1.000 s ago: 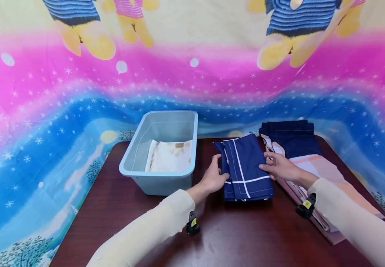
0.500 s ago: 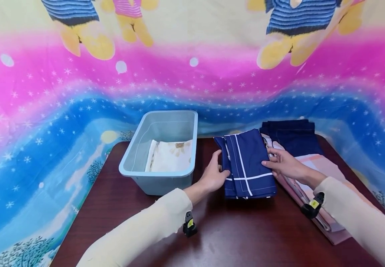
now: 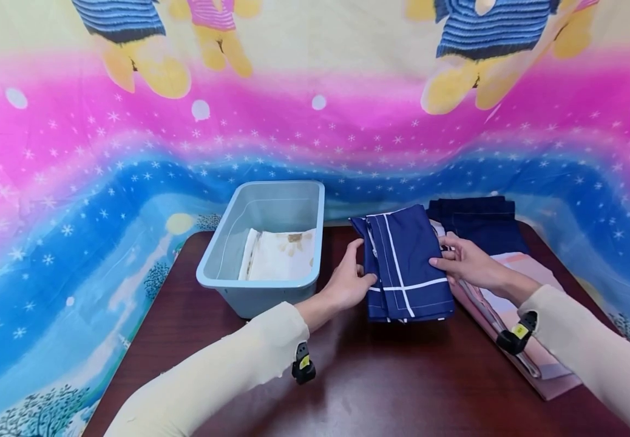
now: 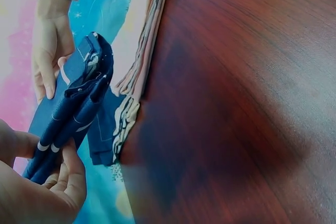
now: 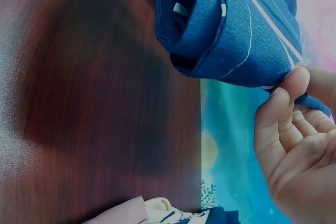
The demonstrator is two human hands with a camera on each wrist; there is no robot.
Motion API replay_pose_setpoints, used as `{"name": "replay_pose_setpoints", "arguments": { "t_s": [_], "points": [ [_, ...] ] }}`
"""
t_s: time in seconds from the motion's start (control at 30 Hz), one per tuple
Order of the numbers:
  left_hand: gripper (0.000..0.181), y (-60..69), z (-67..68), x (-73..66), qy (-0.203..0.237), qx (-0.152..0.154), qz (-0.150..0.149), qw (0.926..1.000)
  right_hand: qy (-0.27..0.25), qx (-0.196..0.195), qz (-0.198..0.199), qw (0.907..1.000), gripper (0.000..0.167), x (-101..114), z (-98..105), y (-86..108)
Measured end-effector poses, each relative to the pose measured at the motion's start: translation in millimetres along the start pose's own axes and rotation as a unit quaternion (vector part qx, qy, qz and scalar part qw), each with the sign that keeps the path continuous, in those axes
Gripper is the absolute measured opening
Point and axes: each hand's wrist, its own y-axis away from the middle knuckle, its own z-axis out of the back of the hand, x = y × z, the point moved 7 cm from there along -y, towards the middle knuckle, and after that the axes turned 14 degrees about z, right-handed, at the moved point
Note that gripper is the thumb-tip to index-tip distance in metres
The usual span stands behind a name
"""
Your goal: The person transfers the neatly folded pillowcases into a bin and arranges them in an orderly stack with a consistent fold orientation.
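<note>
A folded navy cloth with white lines (image 3: 410, 267) hangs just above the table, tilted, between both hands. My left hand (image 3: 346, 280) pinches its left edge, thumb in front; in the left wrist view the left hand (image 4: 50, 177) has thumb and fingers on either side of the folded layers (image 4: 73, 108). My right hand (image 3: 470, 265) grips the right edge, and in the right wrist view the right hand (image 5: 299, 135) pinches the edge of the cloth (image 5: 236, 35) between thumb and fingers. Some right fingertips are hidden behind the cloth.
A light blue-grey bin (image 3: 263, 297) stands left of the cloth, with a folded white cloth (image 3: 284, 258) inside. On the right lie a dark navy folded cloth (image 3: 481, 224) and pink, peach and white folded cloths (image 3: 547, 358). A printed curtain (image 3: 315, 133) hangs behind the table (image 3: 391, 388).
The navy cloth has risen off the table and shifted slightly right, held by both hands. My right hand has moved a little right and up.
</note>
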Motion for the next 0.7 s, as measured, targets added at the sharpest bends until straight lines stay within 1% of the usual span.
{"name": "replay_pose_setpoints", "arguments": {
  "t_s": [0.1, 0.2, 0.3, 0.4, 0.5, 0.7],
  "points": [
    [0.071, 3.4, 4.1, -3.1, 0.0, 0.004, 0.0, 1.0, -0.001, 0.003, -0.002, 1.0, 0.054, 5.9, 0.7, -0.6],
    [0.071, 6.3, 8.4, -6.2, -0.005, 0.006, -0.001, 1.0, -0.001, 0.007, -0.003, 1.0, 0.056, 11.2, 1.1, -1.9],
    [0.07, 6.1, 13.6, -7.9, -0.016, 0.005, -0.003, 0.9998, -0.003, 0.014, -0.004, 0.9999, 0.059, 17.6, -0.3, -4.3],
    [0.07, 6.1, 19.1, -9.2, -0.017, 0.008, -0.004, 0.9998, -0.004, 0.022, -0.006, 0.9997, 0.063, 23.5, -2.2, -6.0],
    [0.069, 8.6, 23.2, -11.9, -0.006, 0.019, -0.004, 0.9998, -0.002, 0.023, -0.006, 0.9997, 0.064, 27.2, -2.7, -6.5],
    [0.07, 16.0, 29.8, -16.9, 0.021, 0.049, 0.0, 0.9986, -0.012, 0.021, 0.001, 0.9997, 0.059, 34.3, -3.5, -8.6]
  ]
}}
